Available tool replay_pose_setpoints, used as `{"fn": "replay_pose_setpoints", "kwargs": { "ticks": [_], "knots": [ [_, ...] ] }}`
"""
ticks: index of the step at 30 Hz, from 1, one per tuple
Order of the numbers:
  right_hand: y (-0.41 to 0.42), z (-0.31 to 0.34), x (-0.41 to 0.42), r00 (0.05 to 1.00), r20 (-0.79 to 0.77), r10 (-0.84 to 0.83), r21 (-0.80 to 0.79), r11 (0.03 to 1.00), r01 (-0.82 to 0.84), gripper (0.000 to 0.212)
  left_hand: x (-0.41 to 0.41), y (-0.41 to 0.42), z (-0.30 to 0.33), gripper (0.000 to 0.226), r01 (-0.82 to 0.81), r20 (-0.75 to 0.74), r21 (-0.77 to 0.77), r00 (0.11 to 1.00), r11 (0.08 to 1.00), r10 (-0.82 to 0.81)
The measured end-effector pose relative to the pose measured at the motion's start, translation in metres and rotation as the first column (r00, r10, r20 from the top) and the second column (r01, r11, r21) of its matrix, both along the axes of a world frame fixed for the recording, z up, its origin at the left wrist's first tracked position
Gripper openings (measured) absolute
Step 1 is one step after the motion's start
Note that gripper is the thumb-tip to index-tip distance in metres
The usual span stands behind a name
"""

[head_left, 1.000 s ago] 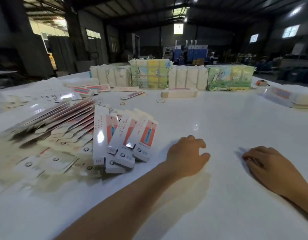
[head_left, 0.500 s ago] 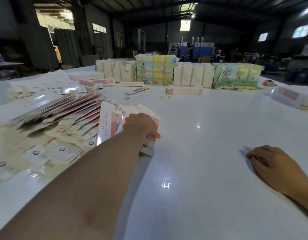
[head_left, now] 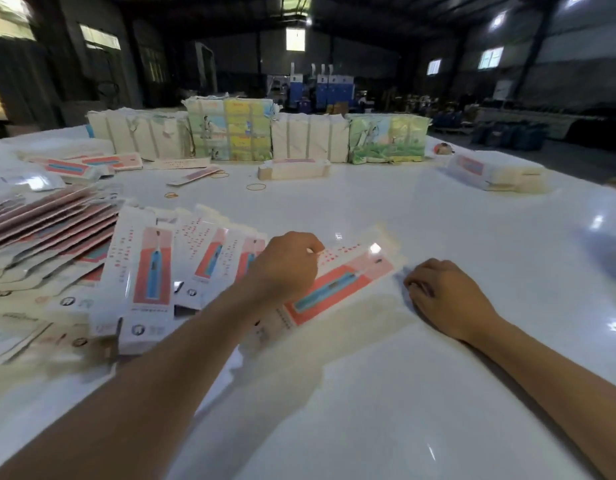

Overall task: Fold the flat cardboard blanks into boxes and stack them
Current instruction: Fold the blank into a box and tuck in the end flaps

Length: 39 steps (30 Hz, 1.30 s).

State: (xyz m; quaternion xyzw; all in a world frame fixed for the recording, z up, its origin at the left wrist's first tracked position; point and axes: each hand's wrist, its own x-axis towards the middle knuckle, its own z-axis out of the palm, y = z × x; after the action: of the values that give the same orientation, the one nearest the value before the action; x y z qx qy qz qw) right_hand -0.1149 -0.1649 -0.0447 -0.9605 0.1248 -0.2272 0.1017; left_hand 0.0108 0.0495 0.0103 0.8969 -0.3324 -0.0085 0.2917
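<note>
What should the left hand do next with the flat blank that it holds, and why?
Probably draw the blank clear of the fanned pile, toward the right hand. The left hand grips it alone, it still lies flat on the white table, and the right hand rests idle beside its far end, so folding likely needs both.

Wrapped bundles at 12 o'clock
Wrapped bundles (head_left: 230,133) line the white bench's (head_left: 438,375) far edge; rubber bands (head_left: 256,187) lie just before them.
</note>
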Motion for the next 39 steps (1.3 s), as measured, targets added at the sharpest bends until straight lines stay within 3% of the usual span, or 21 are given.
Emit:
{"fn": "replay_pose_setpoints", "kwargs": {
  "ticks": [6, 10, 12, 14, 16, 18, 19, 21, 25, 30, 34, 35, 37, 39],
  "knots": [
    [0.001, -0.003, -0.003, 0.995, -0.095, -0.026, 0.006, 1.000, 0.027, 0.017, -0.031, 0.004, -0.042, 0.029, 0.166, 0.181, 0.159, 0.964, 0.973, -0.194],
    [0.002, -0.003, -0.004, 0.992, -0.126, -0.028, 0.015, 0.999, 0.030, 0.021, -0.029, 0.007, -0.047, 0.029, 0.205, 0.204, 0.139, 0.951, 0.969, -0.231],
    [0.000, -0.004, -0.005, 0.997, -0.074, -0.021, 0.040, 0.999, 0.024, 0.017, -0.028, 0.006, -0.050, 0.029, 0.221, 0.213, 0.120, 0.947, 0.968, -0.242],
    [0.002, -0.002, -0.006, 0.994, 0.104, -0.025, 0.188, 0.982, 0.005, 0.016, -0.027, 0.007, -0.051, 0.036, 0.229, 0.209, 0.065, 0.948, 0.971, -0.238],
    [0.003, 0.003, -0.007, 0.961, 0.263, -0.082, 0.469, 0.882, -0.053, 0.027, -0.027, 0.007, -0.050, 0.057, 0.231, 0.236, 0.002, 0.945, 0.973, -0.225],
    [0.003, 0.008, -0.009, 0.959, 0.271, -0.085, 0.767, 0.621, -0.161, 0.036, -0.028, 0.007, -0.050, 0.064, 0.227, 0.281, -0.028, 0.936, 0.973, -0.210],
    [0.003, 0.008, -0.010, 0.967, 0.254, -0.028, 0.850, 0.484, -0.209, 0.034, -0.029, 0.007, -0.049, 0.061, 0.225, 0.294, -0.035, 0.933, 0.974, -0.205],
    [0.004, 0.006, -0.013, 0.963, 0.236, 0.130, 0.891, 0.365, -0.268, 0.021, -0.030, 0.006, -0.048, 0.058, 0.227, 0.301, -0.037, 0.931, 0.973, -0.206],
    [0.007, 0.006, -0.014, 0.957, 0.226, 0.179, 0.883, 0.377, -0.280, 0.016, -0.032, 0.006, -0.051, 0.065, 0.208, 0.465, 0.187, 0.842, 0.960, -0.273],
    [0.007, 0.008, -0.015, 0.960, 0.267, 0.081, 0.878, 0.391, -0.277, 0.017, -0.042, 0.002, -0.047, 0.101, 0.117, 0.476, 0.303, 0.841, 0.946, -0.256],
    [0.010, 0.007, -0.014, 0.945, 0.324, -0.040, 0.876, 0.389, -0.284, 0.025, -0.043, 0.001, -0.043, 0.071, 0.132, 0.315, 0.150, 0.933, 0.980, -0.174],
    [0.011, 0.007, -0.014, 0.930, 0.353, -0.102, 0.864, 0.418, -0.282, 0.022, -0.042, 0.002, -0.041, 0.060, 0.113, 0.279, 0.103, 0.950, 0.988, -0.138],
    [0.011, 0.008, -0.015, 0.880, 0.424, -0.215, 0.781, 0.579, -0.234, 0.013, -0.039, 0.004, -0.038, 0.046, 0.083, 0.225, 0.050, 0.970, 0.995, -0.093],
    [0.013, 0.009, -0.017, 0.841, 0.494, -0.221, 0.671, 0.712, -0.207, 0.015, -0.037, 0.005, -0.037, 0.043, 0.072, 0.181, 0.029, 0.981, 0.997, -0.076]
  ]
}}
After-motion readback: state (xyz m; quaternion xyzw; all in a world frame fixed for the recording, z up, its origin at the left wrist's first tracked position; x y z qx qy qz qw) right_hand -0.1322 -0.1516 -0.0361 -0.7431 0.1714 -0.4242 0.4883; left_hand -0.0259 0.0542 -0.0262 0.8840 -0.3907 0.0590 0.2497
